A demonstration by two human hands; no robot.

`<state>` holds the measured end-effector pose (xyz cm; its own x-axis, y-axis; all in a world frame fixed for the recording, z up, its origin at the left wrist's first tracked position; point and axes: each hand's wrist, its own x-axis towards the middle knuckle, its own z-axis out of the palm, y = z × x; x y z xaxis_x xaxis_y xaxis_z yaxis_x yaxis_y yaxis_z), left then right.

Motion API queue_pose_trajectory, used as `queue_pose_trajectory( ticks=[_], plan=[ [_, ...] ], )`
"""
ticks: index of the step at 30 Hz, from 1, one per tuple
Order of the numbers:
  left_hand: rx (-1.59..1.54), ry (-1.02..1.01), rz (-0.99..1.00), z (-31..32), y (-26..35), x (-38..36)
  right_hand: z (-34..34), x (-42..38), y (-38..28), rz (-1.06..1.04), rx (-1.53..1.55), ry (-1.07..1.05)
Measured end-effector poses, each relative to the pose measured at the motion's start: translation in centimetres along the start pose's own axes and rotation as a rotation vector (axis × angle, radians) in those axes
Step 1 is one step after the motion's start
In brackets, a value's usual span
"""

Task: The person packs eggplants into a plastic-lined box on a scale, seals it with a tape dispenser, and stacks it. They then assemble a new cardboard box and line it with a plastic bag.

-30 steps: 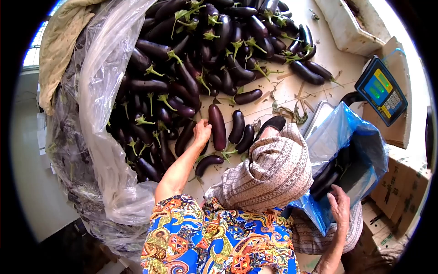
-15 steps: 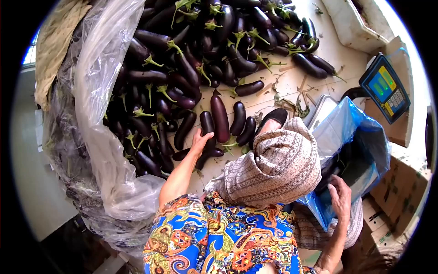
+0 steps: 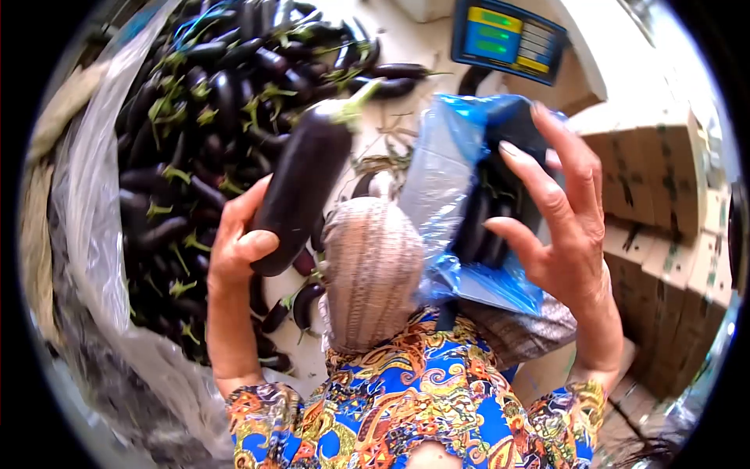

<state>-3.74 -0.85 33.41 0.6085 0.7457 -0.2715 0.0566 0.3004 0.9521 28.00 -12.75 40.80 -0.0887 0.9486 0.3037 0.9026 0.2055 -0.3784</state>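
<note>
An eggplant (image 3: 305,176), dark purple with a green stem, is raised close to the camera, tilted with its stem toward the upper right. Around its lower end my left hand (image 3: 244,238) is closed. My right hand (image 3: 562,211) is lifted with fingers spread and holds nothing. Just beneath it a blue plastic bag (image 3: 453,180) gapes, with several eggplants (image 3: 488,215) lying inside. To the left spreads a big pile of eggplants (image 3: 211,141) with green stems.
A scale display (image 3: 508,39) with green digits stands beyond the bag. Cardboard boxes (image 3: 641,172) are stacked at the right. Clear plastic sheeting (image 3: 94,234) borders the pile on the left. My bent knee (image 3: 371,266) in patterned cloth lies between pile and bag.
My left hand has lifted an eggplant from the floor toward the camera. My right hand has risen out of the bag and spread its fingers. The view has shifted to the right.
</note>
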Motion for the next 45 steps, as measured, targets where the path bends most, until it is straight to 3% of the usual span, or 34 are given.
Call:
queue_pose_trajectory(
  ticks=[3, 4, 6, 7, 10, 13, 17, 20, 22, 26, 30, 32, 34, 36, 38, 39, 40, 45],
  plan=[
    [0.364, -0.422, 0.159, 4.3, 5.7, 5.9, -2.0, 2.0, -0.9, -0.265, -0.199, -0.026],
    [0.528, -0.579, 0.229, 5.9, 6.7, 7.8, -2.0, 1.4, -0.5, -0.200, -0.071, -0.121],
    [0.573, -0.892, 0.210, 10.1, 6.8, 11.7, -1.9, 0.3, 0.3, -0.038, 0.174, -0.281],
    [0.433, -0.957, 0.128, 10.9, 7.4, 12.3, -2.2, -0.7, 1.1, 0.097, 0.274, -0.337],
    [0.057, -0.582, 0.038, 10.6, 3.5, 13.1, -2.3, -4.2, 4.0, 0.501, 0.579, -0.420],
    [0.093, -0.351, 0.034, 7.0, -0.7, 13.3, -1.9, -7.5, 5.7, 0.840, 0.591, -0.432],
    [-0.037, -0.028, -0.165, 0.8, -7.5, 10.5, 2.8, -10.7, 8.9, 1.120, 0.973, -0.167],
    [-0.205, 0.275, -0.275, -3.5, -14.6, 6.4, 7.7, -11.4, 11.8, 1.057, 1.024, -0.041],
    [-0.315, 0.468, -0.338, -5.5, -19.4, 2.7, 10.5, -10.5, 12.1, 1.018, 0.848, -0.076],
    [-0.360, 0.557, -0.424, -7.9, -27.7, -6.1, 18.0, -10.6, 14.6, 0.964, 0.746, -0.084],
    [-0.404, 0.760, -0.605, -6.2, -32.6, -12.1, 19.6, -9.2, 11.9, 0.938, 0.311, -0.117],
    [-0.356, 0.818, -0.647, -5.3, -33.7, -13.8, 19.7, -9.0, 10.9, 0.938, 0.211, -0.121],
    [-0.307, 0.892, -0.663, -4.8, -35.1, -14.9, 20.2, -10.0, 12.5, 0.856, 0.341, -0.128],
    [-0.194, 0.945, -0.623, -4.1, -34.9, -14.7, 18.8, -10.0, 12.0, 0.940, 0.977, -0.089],
    [-0.086, 0.949, -0.561, -3.4, -34.4, -14.2, 17.3, -10.1, 11.3, 0.850, 0.772, -0.269],
    [0.154, 0.902, -0.561, -3.6, -35.0, -13.8, 17.6, -10.5, 11.4, 0.808, 0.657, -0.284],
    [0.479, 0.868, -0.424, -3.4, -35.0, -13.0, 18.1, -10.7, 11.6, 0.767, 0.542, -0.288],
    [0.454, 0.796, -0.333, -2.4, -31.6, -8.2, 17.9, -10.9, 12.6, 0.771, 0.567, -0.334]
  ],
)
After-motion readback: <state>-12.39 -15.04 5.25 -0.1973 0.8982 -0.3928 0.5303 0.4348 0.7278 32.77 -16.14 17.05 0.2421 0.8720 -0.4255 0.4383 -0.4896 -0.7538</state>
